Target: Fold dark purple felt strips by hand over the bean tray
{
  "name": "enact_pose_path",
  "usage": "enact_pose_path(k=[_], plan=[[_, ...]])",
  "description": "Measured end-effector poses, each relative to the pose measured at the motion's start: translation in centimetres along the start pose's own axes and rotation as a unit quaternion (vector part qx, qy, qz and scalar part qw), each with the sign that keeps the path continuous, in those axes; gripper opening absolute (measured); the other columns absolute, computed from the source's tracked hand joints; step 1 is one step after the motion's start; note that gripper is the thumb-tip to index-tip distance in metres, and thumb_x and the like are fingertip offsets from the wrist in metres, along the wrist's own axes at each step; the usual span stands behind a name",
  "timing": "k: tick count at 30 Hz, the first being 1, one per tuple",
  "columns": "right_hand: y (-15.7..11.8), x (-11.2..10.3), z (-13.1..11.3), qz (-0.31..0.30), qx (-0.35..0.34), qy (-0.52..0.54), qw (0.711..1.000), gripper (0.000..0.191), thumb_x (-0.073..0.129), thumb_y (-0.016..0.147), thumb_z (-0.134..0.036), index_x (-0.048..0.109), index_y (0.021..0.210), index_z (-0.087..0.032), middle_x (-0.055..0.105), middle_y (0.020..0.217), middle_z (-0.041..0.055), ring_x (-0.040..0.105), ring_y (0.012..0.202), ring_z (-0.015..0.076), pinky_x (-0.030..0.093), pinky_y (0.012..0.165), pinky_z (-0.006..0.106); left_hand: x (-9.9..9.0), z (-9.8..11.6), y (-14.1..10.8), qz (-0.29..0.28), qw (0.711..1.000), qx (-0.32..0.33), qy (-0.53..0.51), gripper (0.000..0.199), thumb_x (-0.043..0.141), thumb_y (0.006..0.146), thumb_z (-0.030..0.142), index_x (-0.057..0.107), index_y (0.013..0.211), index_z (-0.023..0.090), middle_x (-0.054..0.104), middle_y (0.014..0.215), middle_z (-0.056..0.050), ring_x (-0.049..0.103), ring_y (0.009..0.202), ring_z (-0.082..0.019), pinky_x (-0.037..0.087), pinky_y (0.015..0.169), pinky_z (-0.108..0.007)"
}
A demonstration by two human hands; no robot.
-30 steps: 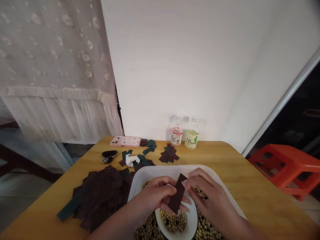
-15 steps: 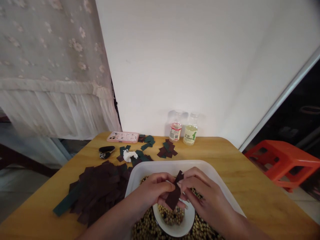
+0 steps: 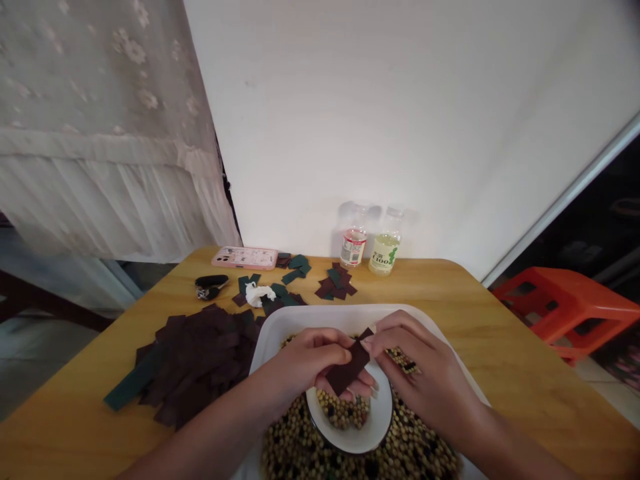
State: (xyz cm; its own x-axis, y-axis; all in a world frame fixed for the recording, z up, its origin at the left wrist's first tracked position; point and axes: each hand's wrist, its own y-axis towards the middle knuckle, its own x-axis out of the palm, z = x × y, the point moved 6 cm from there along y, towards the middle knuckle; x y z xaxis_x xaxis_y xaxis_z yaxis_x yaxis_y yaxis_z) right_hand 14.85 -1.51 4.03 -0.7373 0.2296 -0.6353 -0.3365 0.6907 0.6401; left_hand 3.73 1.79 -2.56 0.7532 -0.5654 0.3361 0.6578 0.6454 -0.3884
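Note:
Between my two hands is a dark brown rectangular strip (image 3: 349, 371), thin and flat, tilted with its upper end toward the right. My left hand (image 3: 320, 360) pinches its left side, thumb on top and fingers beneath. At its upper right end, my right hand (image 3: 407, 353) grips the edge between thumb and fingertips. Directly below the hands, a white bowl (image 3: 383, 417) holds small tan bead-like pieces (image 3: 343, 412). The bowl sits in a white tray (image 3: 270, 333) filled with more tan and dark round pieces (image 3: 410, 440).
Left of the tray lies a heap of dark brown strips (image 3: 205, 363) with a green strip (image 3: 131, 385). Behind are a pink phone (image 3: 245, 257), a black-handled clipper-like item (image 3: 211, 285), crumpled white tissue (image 3: 259, 294), small piles of strips (image 3: 336, 283) and two bottles (image 3: 384, 247). An orange stool (image 3: 585, 307) stands right.
The brown strip has turned slightly, lying more slanted between my hands. The whole view has shifted a little, so the table appears higher. Both hands keep hold of the strip.

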Motion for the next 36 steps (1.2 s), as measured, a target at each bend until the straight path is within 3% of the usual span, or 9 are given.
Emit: enact_pose_path(k=[4, 8, 12, 18, 32, 36], plan=[[-0.02, 0.28, -0.06, -0.013, -0.001, 0.006, 1.000, 0.019, 0.043, 0.079, -0.005, 0.053, 0.076, -0.021, 0.053, 0.074, 0.0025, 0.056, 0.069, 0.0146, 0.046, 0.058, 0.025, 0.29, -0.17, 0.07, -0.032, 0.999, -0.015, 0.004, 0.018, 0.056, 0.062, 0.025, 0.057, 0.077, 0.014, 0.068, 0.067, -0.007, 0.066, 0.065, -0.017, 0.047, 0.059, -0.025], [-0.13, 0.50, -0.12, -0.019, -0.008, 0.012, 1.000, 0.020, 0.043, 0.077, -0.003, 0.053, 0.078, -0.021, 0.053, 0.076, 0.0022, 0.056, 0.070, 0.0139, 0.046, 0.059, 0.024, -0.21, 0.11, 0.06, 0.015, 1.000, -0.001, -0.013, 0.017, 0.057, 0.060, 0.024, 0.056, 0.075, 0.015, 0.068, 0.064, -0.005, 0.065, 0.063, -0.016, 0.046, 0.056, -0.024], [-0.23, 0.57, -0.07, -0.023, -0.012, 0.013, 1.000, 0.021, 0.043, 0.078, -0.002, 0.052, 0.079, -0.021, 0.052, 0.077, 0.0026, 0.055, 0.072, 0.0142, 0.046, 0.060, 0.024, 0.14, 0.12, -0.02, -0.007, 1.000, -0.005, -0.014, 0.017, 0.058, 0.061, 0.024, 0.056, 0.074, 0.014, 0.068, 0.064, -0.006, 0.066, 0.064, -0.017, 0.047, 0.057, -0.024], [-0.41, 0.82, -0.14, -0.045, -0.013, 0.023, 0.999, 0.022, 0.041, 0.078, -0.002, 0.053, 0.080, -0.020, 0.052, 0.077, 0.0028, 0.056, 0.071, 0.0140, 0.046, 0.061, 0.024, -0.07, 0.30, -0.06, 0.018, 1.000, 0.006, -0.021, 0.019, 0.059, 0.061, 0.024, 0.056, 0.077, 0.014, 0.068, 0.066, -0.006, 0.066, 0.065, -0.018, 0.047, 0.056, -0.024], [-0.44, 0.54, -0.36, -0.023, -0.030, 0.010, 0.999, 0.022, 0.041, 0.078, -0.001, 0.052, 0.079, -0.020, 0.052, 0.075, 0.0022, 0.056, 0.070, 0.0136, 0.046, 0.059, 0.023, -0.31, 0.42, 0.06, 0.035, 0.999, 0.023, -0.015, 0.018, 0.058, 0.059, 0.024, 0.057, 0.075, 0.014, 0.069, 0.066, -0.005, 0.066, 0.064, -0.017, 0.047, 0.054, -0.023], [-0.27, 0.41, -0.27, -0.007, -0.028, -0.002, 1.000, 0.021, 0.042, 0.078, -0.001, 0.051, 0.080, -0.020, 0.053, 0.076, 0.0027, 0.056, 0.070, 0.0139, 0.046, 0.057, 0.023, -0.03, 0.15, 0.10, 0.005, 1.000, 0.012, -0.007, 0.017, 0.057, 0.061, 0.023, 0.058, 0.075, 0.014, 0.070, 0.069, -0.007, 0.066, 0.066, -0.017, 0.047, 0.055, -0.023]])
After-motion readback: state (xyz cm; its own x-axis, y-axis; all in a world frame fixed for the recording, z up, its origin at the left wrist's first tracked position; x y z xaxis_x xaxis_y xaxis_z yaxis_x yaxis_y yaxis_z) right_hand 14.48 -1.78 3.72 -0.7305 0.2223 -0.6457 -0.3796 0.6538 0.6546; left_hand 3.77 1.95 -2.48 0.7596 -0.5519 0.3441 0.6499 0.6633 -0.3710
